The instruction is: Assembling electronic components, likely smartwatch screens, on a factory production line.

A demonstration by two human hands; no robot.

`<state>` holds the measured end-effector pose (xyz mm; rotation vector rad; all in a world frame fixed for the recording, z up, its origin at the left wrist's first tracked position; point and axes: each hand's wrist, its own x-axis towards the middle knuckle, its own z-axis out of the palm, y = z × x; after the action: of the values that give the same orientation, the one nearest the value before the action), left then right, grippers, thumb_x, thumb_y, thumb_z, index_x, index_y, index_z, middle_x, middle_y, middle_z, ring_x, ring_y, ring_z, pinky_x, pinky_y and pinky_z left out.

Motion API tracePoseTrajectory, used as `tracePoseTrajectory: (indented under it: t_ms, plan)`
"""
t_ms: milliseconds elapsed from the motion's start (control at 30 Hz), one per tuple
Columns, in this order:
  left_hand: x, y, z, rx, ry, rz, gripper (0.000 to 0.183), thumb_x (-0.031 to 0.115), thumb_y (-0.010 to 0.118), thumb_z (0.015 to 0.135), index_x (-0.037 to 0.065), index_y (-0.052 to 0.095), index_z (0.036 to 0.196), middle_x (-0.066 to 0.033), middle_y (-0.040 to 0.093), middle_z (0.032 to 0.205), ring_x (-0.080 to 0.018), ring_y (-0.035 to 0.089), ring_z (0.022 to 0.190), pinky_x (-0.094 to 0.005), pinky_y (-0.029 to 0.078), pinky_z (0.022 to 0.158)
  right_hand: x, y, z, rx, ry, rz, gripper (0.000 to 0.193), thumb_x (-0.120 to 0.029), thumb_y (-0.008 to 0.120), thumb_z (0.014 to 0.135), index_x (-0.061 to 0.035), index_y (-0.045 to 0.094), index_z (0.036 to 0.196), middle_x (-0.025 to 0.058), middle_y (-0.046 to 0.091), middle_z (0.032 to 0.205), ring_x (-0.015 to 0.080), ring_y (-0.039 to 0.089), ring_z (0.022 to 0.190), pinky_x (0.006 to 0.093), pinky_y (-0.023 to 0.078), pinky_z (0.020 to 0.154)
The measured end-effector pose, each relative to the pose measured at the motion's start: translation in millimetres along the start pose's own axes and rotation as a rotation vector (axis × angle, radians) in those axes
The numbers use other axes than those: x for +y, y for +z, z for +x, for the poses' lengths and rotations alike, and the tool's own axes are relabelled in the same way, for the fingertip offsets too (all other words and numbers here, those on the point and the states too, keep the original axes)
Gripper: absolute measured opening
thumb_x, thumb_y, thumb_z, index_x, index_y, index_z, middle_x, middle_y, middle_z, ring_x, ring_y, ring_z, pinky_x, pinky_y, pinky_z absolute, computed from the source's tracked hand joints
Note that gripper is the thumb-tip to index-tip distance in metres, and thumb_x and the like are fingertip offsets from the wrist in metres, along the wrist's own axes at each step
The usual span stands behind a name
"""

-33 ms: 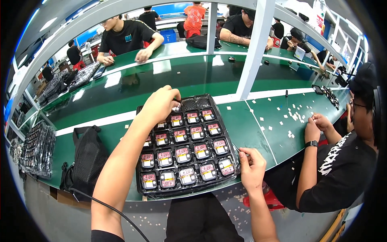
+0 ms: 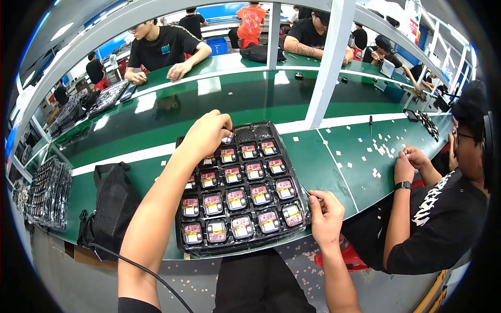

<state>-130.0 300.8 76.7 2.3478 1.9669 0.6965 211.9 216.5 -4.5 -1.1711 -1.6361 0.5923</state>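
A black plastic tray (image 2: 247,191) lies in front of me at the bench's near edge. Its pockets hold several small square electronic modules (image 2: 236,199), each with a reddish board, a silvery patch and a yellow strip. At the tray's far left corner, my left hand (image 2: 210,131) is closed in a pinch on one such module (image 2: 227,137), mostly hidden by the fingers. Beside the tray's right edge, my right hand (image 2: 326,213) has thumb and fingers curled together. A thin sliver shows by the thumb, but what it belongs to cannot be made out.
A black bag (image 2: 116,201) and stacked trays (image 2: 50,193) stand to the left. A white post (image 2: 330,68) rises beyond the tray. Small pale squares (image 2: 385,151) and a screwdriver (image 2: 371,123) lie to the right, where a co-worker (image 2: 433,208) sits close. A cable (image 2: 151,272) crosses below my left arm.
Across the bench, a co-worker's hand has shifted slightly left. My hands and the tray stay practically where they were.
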Motion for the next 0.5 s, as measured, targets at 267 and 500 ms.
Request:
tracePoseTrajectory:
  t_ms: [267,500]
  plan:
    - [-5,13,-2,0.115,-0.1,-0.011,0.016,0.013,0.074,0.089,0.002,0.071,0.1,-0.0171,0.064,0.094,-0.0356,0.064,0.096,-0.0439,0.052,0.086,-1,0,0,0.005,-0.033,-0.031,0.011,-0.002,0.068,0.096,0.0049,0.071,0.104,0.013,0.069,0.088,0.018,0.063,0.066,0.0295,0.05,0.062]
    - [-2,8,-7,0.036,-0.182,-0.024,0.019,0.018,0.075,0.089,0.003,0.075,0.101,-0.0163,0.066,0.094,-0.0345,0.065,0.098,-0.0434,0.052,0.087,2,3,0,0.022,-0.048,0.001,0.011,-0.002,0.069,0.096,0.0051,0.071,0.104,0.0094,0.066,0.085,0.0125,0.056,0.063,0.0272,0.045,0.059]
